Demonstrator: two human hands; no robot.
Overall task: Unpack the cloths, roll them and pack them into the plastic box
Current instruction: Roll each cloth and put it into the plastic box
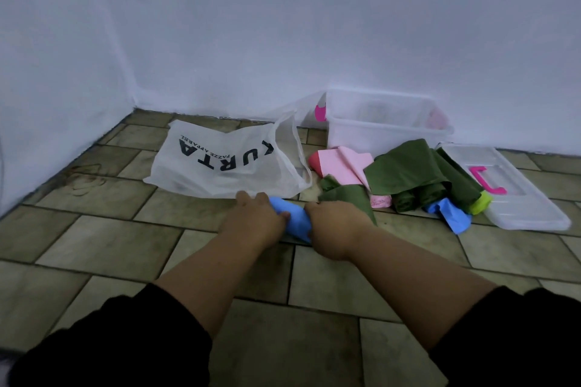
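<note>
Two grips holding blue cloth (294,220) on floor (94,245), just before bag (226,163): left grip (259,217), right grip (334,227) both pinching its ends. Judging roll needing even tension, edges squared, palms pressing down while turning. Plastic box (386,135) standing open by wall (283,25), beyond cloth pile (408,173).

The left hand (257,217) and right hand (334,227) hide most of the blue cloth (295,223).

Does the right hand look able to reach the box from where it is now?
Probably yes. The box stands open beyond a low cloth pile, lid off; nothing tall blocks it. The right hand now grips the blue cloth, though.
</note>
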